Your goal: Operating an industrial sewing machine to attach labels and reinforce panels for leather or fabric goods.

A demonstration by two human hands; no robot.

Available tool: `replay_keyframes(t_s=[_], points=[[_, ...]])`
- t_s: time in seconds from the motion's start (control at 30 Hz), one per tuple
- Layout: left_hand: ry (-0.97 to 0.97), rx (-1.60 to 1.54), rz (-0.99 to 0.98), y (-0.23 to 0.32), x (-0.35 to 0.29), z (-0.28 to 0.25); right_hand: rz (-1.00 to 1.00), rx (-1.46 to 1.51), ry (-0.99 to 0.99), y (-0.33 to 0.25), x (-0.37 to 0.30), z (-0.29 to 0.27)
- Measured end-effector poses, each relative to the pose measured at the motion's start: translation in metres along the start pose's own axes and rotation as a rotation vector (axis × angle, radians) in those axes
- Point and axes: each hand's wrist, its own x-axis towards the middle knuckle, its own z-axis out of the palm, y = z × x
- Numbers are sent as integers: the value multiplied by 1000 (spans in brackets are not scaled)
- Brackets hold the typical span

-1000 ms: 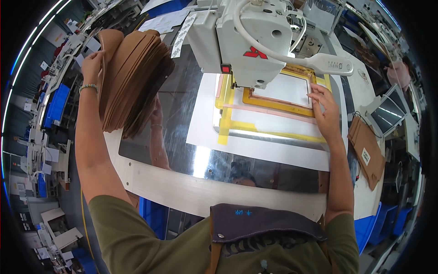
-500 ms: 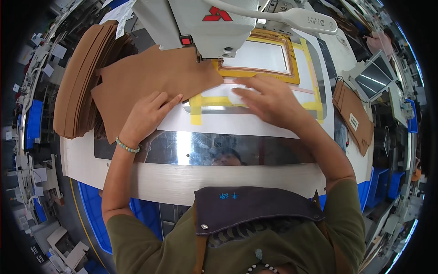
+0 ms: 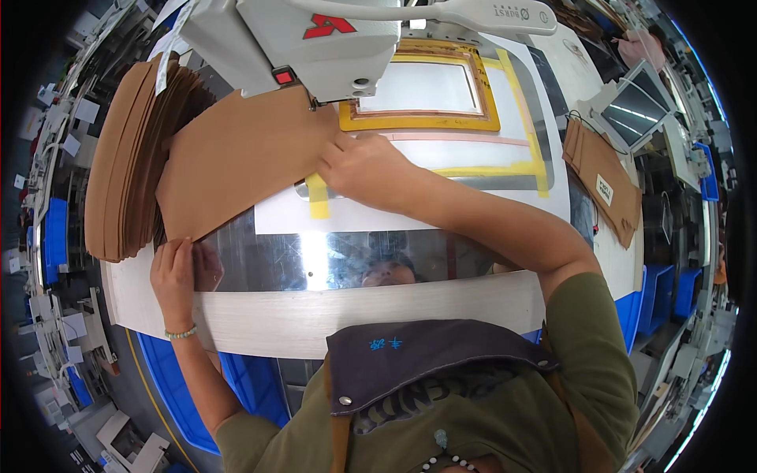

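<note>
A brown flat panel (image 3: 244, 146), cloth or leather by its look, lies under the left side of the white sewing machine head (image 3: 335, 51). My left hand (image 3: 173, 272) is closed on the panel's near left corner, over the shiny metal plate (image 3: 276, 260). At the panel's right edge my right hand (image 3: 363, 172) pinches it, with the fingertips partly hidden. Just right of that hand, a yellow-rimmed frame (image 3: 493, 106) rests on a white sheet edged with yellow tape (image 3: 497, 169).
A thick stack of brown panels (image 3: 118, 173) stands at the left. More brown pieces with a white label (image 3: 587, 169) lie at the right, beside a small screen (image 3: 635, 114). Blue bins (image 3: 252, 386) sit below the pale table edge (image 3: 315, 315).
My left hand has moved down and left to the panel's near corner. My right hand has come left from over the white sheet and taken the panel's right edge.
</note>
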Motion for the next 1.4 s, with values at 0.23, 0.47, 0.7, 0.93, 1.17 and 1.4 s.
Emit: replay_keyframes(t_s=[0.23,0.47,0.7,0.93,1.17,1.4], points=[[-10,47,-32,-12,-3,2,18,-51,175,8,-5,-7],[-26,-38,104,-3,55,22,-6,-95,130,40,-51,-40],[61,-166,395,59,160,60,76,-244,-32,95,-141,-93],[119,-218,686,130,210,74,151,-395,-46,144,-205,-110],[-20,-258,552,125,188,67,217,-336,-90,128,-208,-109],[62,-338,294,124,169,56,446,-210,-47,105,-222,-119]])
